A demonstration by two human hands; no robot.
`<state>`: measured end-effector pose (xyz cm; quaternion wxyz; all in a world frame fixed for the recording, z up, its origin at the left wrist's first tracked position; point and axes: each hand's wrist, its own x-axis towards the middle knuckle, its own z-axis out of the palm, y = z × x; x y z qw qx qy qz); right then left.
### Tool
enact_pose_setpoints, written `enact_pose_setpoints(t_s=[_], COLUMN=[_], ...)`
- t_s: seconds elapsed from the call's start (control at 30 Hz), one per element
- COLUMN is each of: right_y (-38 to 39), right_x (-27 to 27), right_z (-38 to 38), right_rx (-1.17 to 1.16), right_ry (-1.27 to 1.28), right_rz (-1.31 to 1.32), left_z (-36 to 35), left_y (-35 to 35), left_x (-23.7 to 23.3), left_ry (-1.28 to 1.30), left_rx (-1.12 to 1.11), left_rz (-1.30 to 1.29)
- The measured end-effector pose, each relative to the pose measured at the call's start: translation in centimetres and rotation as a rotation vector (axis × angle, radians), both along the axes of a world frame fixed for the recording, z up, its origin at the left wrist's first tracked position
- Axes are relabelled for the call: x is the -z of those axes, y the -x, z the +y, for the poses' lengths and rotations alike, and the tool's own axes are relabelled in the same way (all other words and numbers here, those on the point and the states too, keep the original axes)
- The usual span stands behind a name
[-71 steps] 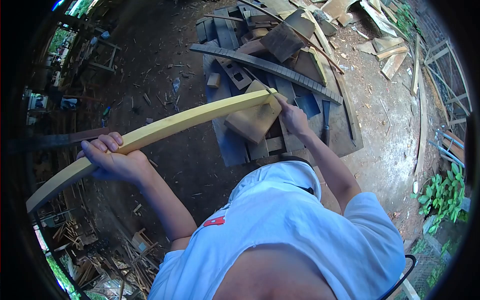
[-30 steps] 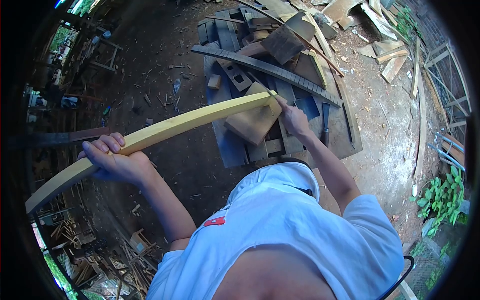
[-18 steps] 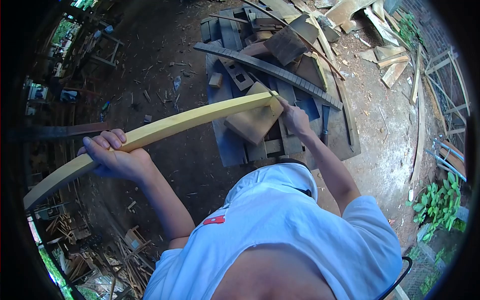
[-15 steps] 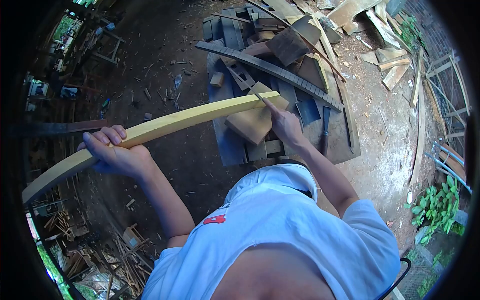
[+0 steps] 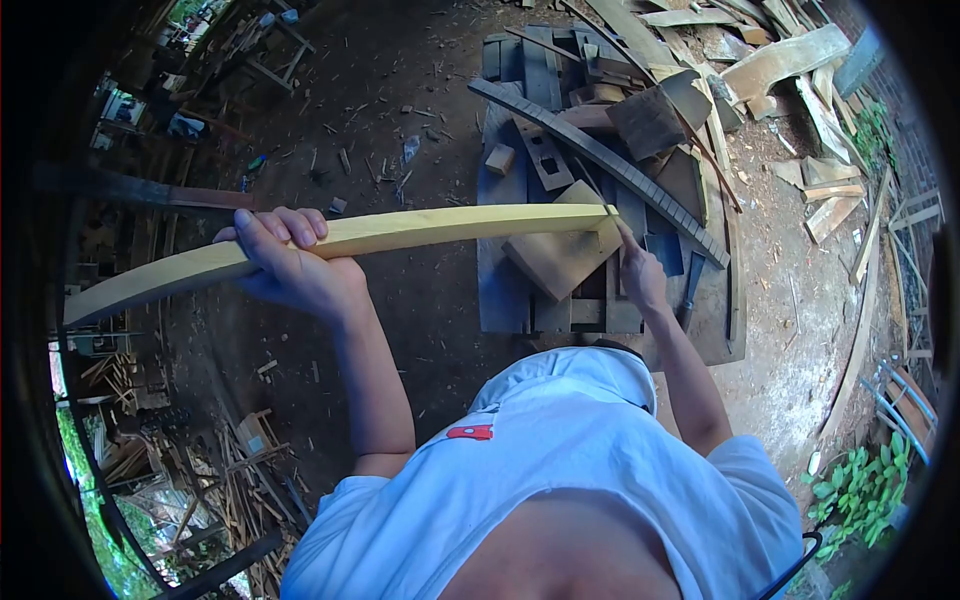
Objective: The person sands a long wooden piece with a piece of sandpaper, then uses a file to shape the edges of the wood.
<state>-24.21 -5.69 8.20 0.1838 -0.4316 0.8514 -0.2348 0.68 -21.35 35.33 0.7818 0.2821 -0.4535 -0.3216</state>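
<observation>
My left hand [image 5: 305, 275] is closed around a long, curved, pale yellow piece of wood [image 5: 430, 222], gripping it left of its middle. The wood's right end lies over a squared wooden block [image 5: 550, 260] on the low workbench. At that end is my right hand [image 5: 643, 275], its fingers curled and the index finger pointing along a thin, dark, blade-like tool [image 5: 597, 190]. The tool crosses the wood close to its tip; its exact kind is hard to make out. A chisel-like tool [image 5: 692, 285] lies to the right of my right hand.
A long curved dark strip with cross marks [image 5: 600, 160] lies across the workbench [image 5: 505, 290]. Dark wood blocks [image 5: 650, 120] are heaped behind it. Offcuts [image 5: 790, 65] cover the ground at the back right, and scrap wood [image 5: 255, 435] is piled at the lower left.
The view has shifted, so the bench and hands appear further right. The curved wood now sits more level, its left end higher. The right hand and the thin tool remain at its right end.
</observation>
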Motion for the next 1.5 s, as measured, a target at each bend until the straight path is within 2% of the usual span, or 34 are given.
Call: enact_pose_setpoints(t_s=[0.07,0.2,0.23,0.27,0.3,0.33,0.43,0.5,0.57,0.63,0.67,0.77,0.8,0.83,0.87,0.93,1.0,1.03,1.1,1.17,1.23,1.3,1.4,1.43,1.47,1.5], right_y=[1.4,-5.8,-8.0,-9.8,-11.5,-12.4,-12.2,-9.5,-5.4,-1.3,-0.6,-1.9,-3.8,-5.8,-6.6,-7.4,-5.0,-3.2,0.1,0.3,-1.4,-4.8,-5.1,-3.8,-2.0,-0.4], right_x=[-0.5,-7.2,-10.3,-13.2,-16.3,-18.2,-18.7,-15.5,-8.5,-3.2,-3.9,-6.1,-6.3,-9.9,-10.7,-11.3,-6.7,-4.5,-0.4,-1.4,-4.9,-7.2,-7.6,-4.2,-2.9,-0.3], right_z=[-0.5,-3.2,-3.8,-4.1,-4.3,-4.3,-4.2,-3.3,-2.1,-0.5,-0.6,-2.1,-2.6,-2.8,-2.5,-2.5,-2.0,-1.5,-0.3,-0.9,-1.5,-1.6,-1.3,-1.1,-0.8,-0.3], right_rx=[0.011,-0.244,-0.347,-0.459,-0.543,-0.629,-0.658,-0.548,-0.349,-0.224,-0.180,-0.211,-0.261,-0.327,-0.313,-0.396,-0.255,-0.157,-0.074,-0.085,-0.123,-0.233,-0.236,-0.180,-0.101,-0.029], right_ry=[-0.229,0.166,0.304,0.453,0.446,0.440,0.565,0.426,0.271,0.079,-0.019,-0.059,0.136,0.142,0.144,0.373,0.288,0.138,0.050,0.001,-0.108,0.226,0.221,0.246,0.054,0.018], right_rz=[0.000,-0.050,-0.037,-0.043,-0.047,-0.053,-0.062,-0.023,0.035,0.098,0.149,0.074,0.127,0.035,0.028,0.001,-0.022,-0.042,0.031,0.051,0.055,0.017,0.000,0.045,0.000,0.020], left_z=[0.1,-0.3,-0.6,-0.8,-0.7,-0.3,0.2,0.2,0.1,-0.5,-0.7,-1.3,-1.4,-1.3,-1.1,-1.0,-0.9,-0.9,-0.6,-0.4,-0.6,-0.7,-0.9,-1.0,-1.0,-0.9], left_y=[-0.1,-0.2,-0.2,-0.3,-0.2,0.0,0.6,0.6,0.1,-0.9,-1.0,-0.7,-0.3,0.0,0.0,-0.2,0.2,0.1,-0.1,0.2,0.0,0.3,0.5,0.5,0.3,0.1], left_x=[0.0,0.4,0.4,0.5,0.5,0.5,-0.1,0.0,0.4,0.8,0.9,0.7,0.5,0.4,0.3,0.2,0.1,0.2,0.3,0.1,0.1,0.1,-0.1,0.0,0.1,0.0], left_ry=[0.004,0.026,0.018,0.015,0.012,0.003,-0.060,-0.075,-0.093,-0.073,-0.072,-0.038,-0.026,-0.019,-0.018,-0.004,-0.001,-0.018,-0.035,-0.013,0.008,0.027,0.010,-0.002,-0.014,-0.011], left_rx=[0.001,-0.010,0.014,-0.067,-0.147,-0.124,-0.210,-0.247,-0.280,-0.213,-0.206,-0.128,-0.109,-0.092,-0.079,0.020,-0.012,-0.022,-0.035,-0.019,0.002,0.018,0.011,-0.005,-0.026,-0.036], left_rz=[0.001,0.041,0.044,0.010,-0.027,-0.030,-0.032,0.017,0.037,-0.009,-0.010,-0.002,0.025,0.048,0.040,0.017,0.017,0.026,0.037,0.021,0.007,-0.002,-0.010,0.002,0.011,0.013])
